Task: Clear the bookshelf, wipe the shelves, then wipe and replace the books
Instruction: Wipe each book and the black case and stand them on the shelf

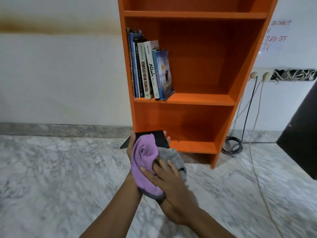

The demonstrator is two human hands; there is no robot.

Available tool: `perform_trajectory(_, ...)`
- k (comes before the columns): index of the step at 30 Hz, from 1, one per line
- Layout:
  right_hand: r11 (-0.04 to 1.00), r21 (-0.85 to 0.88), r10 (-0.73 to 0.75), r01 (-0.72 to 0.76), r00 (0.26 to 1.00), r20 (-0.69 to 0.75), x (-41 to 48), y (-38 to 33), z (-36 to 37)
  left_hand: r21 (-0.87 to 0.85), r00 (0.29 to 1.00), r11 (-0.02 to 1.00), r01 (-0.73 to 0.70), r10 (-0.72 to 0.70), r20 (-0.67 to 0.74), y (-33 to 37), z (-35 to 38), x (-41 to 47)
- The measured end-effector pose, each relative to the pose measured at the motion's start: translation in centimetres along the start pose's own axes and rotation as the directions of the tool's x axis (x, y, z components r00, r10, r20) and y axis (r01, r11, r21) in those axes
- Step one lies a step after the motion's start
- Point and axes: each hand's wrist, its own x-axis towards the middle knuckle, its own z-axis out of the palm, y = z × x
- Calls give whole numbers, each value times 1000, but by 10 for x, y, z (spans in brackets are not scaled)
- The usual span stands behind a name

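Note:
An orange bookshelf (pixel 197 100) stands against the white wall. Several books (pixel 151 69) stand upright at the left end of its middle shelf. In front of the bottom shelf my left hand (pixel 131 145) grips a black book (pixel 160 139) from below, fingertips showing at its far edge. My right hand (pixel 169 177) holds a purple and grey cloth (pixel 147 160) bunched against the book's cover and my left wrist. The bottom shelf and the visible part of the top shelf hold nothing.
Marble floor (pixel 51 177) spreads all around. A wall socket (pixel 260 75) with plugged cables sits right of the shelf, and coiled cable (pixel 231 145) lies on the floor. A dark panel (pixel 301 134) is at the right edge.

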Motion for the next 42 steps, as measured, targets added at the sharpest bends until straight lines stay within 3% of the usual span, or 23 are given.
perform_trajectory(3, 997, -82, -7, -8, 983, -182, -7, 21, 7, -388, 993, 915, -105, 120, 15, 20, 13, 9)
perform_trajectory(4, 999, 8, 37, -36, 974, -223, -10, 30, 9, -415, 992, 903, -107, 124, 16, 27, 21, 0)
perform_trajectory(6, 923, 354, 233, -153, 953, -193, -10, 33, 4, -496, 986, 865, -73, 137, 94, 28, 24, 0)
perform_trajectory(9, 818, 524, 413, -238, 877, -246, -3, 35, -10, -512, 984, 859, -31, 116, 135, 27, 20, 1)
perform_trajectory(13, 697, 642, 649, -320, 663, -373, 25, 18, -48, -480, 977, 877, -15, 114, 178, 22, 29, -5)
perform_trajectory(15, 650, 694, 692, -310, 618, -372, 41, 4, -66, -462, 982, 885, -56, 133, 136, 22, 30, -4)
perform_trajectory(18, 650, 738, 627, -183, 678, -384, 56, -21, -87, -404, 980, 912, -64, 135, 149, 21, 30, -3)
perform_trajectory(20, 449, 891, 566, -62, 792, -230, 65, -34, -92, -380, 978, 923, -51, 124, 168, 15, 33, -1)
perform_trajectory(21, 417, 907, 490, -60, 855, -169, 67, -36, -89, -396, 973, 917, -37, 124, 195, 12, 35, 1)
perform_trajectory(22, 532, 842, 411, -95, 898, -159, 67, -33, -86, -408, 969, 912, -31, 128, 212, 9, 38, 2)
perform_trajectory(24, 921, 368, 188, -126, 972, -140, 63, -18, -76, -416, 971, 909, -19, 117, 211, 4, 42, 0)
perform_trajectory(25, 991, 81, 119, -110, 986, -116, 60, -2, -70, -417, 975, 909, -10, 103, 199, 3, 42, -2)
perform_trajectory(26, 990, -69, 111, -120, 987, -117, 56, 12, -70, -424, 970, 906, 6, 99, 223, 1, 43, -3)
perform_trajectory(31, 972, -47, 192, -229, 898, -396, 39, 44, -57, -357, 961, 931, 77, 26, 276, -7, 48, -12)
perform_trajectory(34, 915, 255, 402, -313, 768, -498, 34, 54, -54, -310, 959, 950, 41, 50, 278, -9, 46, -7)
perform_trajectory(39, 741, 525, 664, -419, 577, -476, 33, 51, -75, -329, 985, 941, -82, 126, 114, -2, 46, 4)
perform_trajectory(42, 720, 587, 689, -371, 489, -535, 41, 39, -86, -361, 989, 931, -53, 99, 110, -1, 43, 7)
